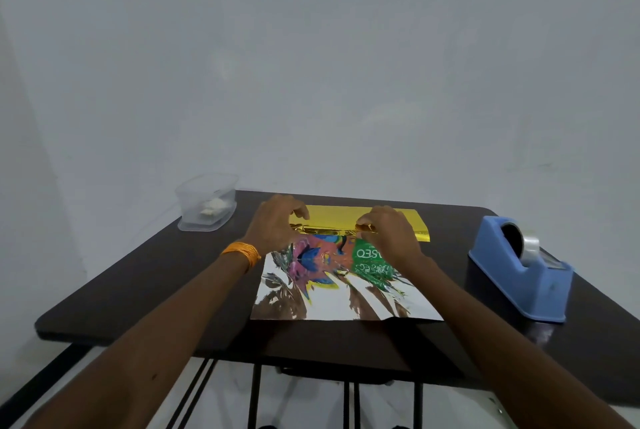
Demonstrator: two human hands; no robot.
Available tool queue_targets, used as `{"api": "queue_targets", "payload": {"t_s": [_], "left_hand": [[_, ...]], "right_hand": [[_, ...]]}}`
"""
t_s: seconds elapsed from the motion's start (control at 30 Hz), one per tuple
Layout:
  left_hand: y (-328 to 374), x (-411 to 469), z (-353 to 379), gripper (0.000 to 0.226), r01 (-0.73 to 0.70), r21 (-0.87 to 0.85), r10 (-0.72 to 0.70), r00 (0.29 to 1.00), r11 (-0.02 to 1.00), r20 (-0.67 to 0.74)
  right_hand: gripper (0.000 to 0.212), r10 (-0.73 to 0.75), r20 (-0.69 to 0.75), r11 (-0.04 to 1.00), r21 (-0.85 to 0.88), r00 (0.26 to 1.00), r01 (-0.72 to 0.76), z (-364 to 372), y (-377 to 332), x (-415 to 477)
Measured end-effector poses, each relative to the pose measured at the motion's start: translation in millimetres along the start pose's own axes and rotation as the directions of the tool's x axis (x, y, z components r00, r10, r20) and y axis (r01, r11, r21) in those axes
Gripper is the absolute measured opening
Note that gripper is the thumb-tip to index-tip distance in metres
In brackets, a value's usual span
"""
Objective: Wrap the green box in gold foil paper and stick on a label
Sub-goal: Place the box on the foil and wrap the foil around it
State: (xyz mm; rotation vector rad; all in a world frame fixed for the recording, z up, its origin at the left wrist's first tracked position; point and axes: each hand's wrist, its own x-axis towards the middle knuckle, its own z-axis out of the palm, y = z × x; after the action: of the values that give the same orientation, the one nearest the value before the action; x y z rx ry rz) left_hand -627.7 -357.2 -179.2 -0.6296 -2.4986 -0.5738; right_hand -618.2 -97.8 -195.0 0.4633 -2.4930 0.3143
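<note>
Presently, a crosswise fold of the gold foil paper [346, 217] is pinched by the fingers of the left hand [273, 226] and right hand [389, 236] at the far edge of the green box [363, 253], which lies on the bench [138, 272] between them, long axis left to right.

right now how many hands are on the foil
2. The left hand holds the folded edge of the gold foil near its left end, the right hand near its right end.
</note>
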Motion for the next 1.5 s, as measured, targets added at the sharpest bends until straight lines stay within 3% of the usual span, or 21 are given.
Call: {"api": "queue_targets", "payload": {"t_s": [0.1, 0.2, 0.4, 0.6, 0.73, 0.83, 1.07, 1.4, 1.5], "left_hand": [[13.7, 4.0, -2.9, 0.03, 0.03, -0.05, -0.033, 0.998, 0.998, -0.048], [34.9, 9.6, 6.4, 0.023, -0.038, -0.056, 0.033, 0.996, 0.998, -0.082], [66.5, 25.4, 43.7, 0.034, -0.186, 0.184, 0.171, 0.981, 0.965, 0.094], [63.9, 25.0, 53.0, 0.028, -0.156, 0.179, 0.143, 0.986, 0.971, 0.084], [69.0, 28.3, 53.8, 0.027, -0.138, 0.243, 0.116, 0.988, 0.96, 0.104], [76.3, 28.9, 54.4, 0.027, -0.116, 0.306, 0.079, 0.989, 0.945, 0.128], [94.0, 25.0, 62.2, 0.023, -0.098, 0.425, 0.075, 0.995, 0.9, 0.07], [87.8, 29.9, 65.4, 0.027, -0.105, 0.403, 0.076, 0.993, 0.909, 0.087], [84.7, 30.3, 68.6, 0.028, -0.102, 0.393, 0.077, 0.994, 0.914, 0.081]], "right_hand": [[0.019, 0.01, -0.005, 1.0, 0.015, 1.0, -0.01, 0.0, -0.1, -0.2], [0.019, 0.015, -0.009, 1.0, 0.02, 1.0, -0.014, 0.5, -0.3, -0.2], [0.018, 0.023, -0.022, 1.0, 0.012, 1.0, -0.023, 1.5, -1.1, -0.8], [0.012, 0.052, -0.038, 0.992, 0.116, 0.998, -0.048, 3.0, 1.9, -2.6], [0.019, 0.107, 0.025, 0.979, 0.171, 0.994, -0.11, -6.3, 6.4, -6.9], [0.027, 0.208, -0.012, 0.963, 0.18, 0.978, -0.202, -17.8, 17.0, -19.4], [0.023, 0.454, -0.202, 0.89, 0.05, 0.868, -0.454, -73.0, 58.9, -62.1], [0.042, 0.574, -0.42, 0.703, -0.188, 0.703, -0.686, -102.1, 91.4, -118.3], [0.054, 0.672, -0.421, 0.654, -0.05, 0.609, -0.755, -105.5, 96.3, -126.6]]}}
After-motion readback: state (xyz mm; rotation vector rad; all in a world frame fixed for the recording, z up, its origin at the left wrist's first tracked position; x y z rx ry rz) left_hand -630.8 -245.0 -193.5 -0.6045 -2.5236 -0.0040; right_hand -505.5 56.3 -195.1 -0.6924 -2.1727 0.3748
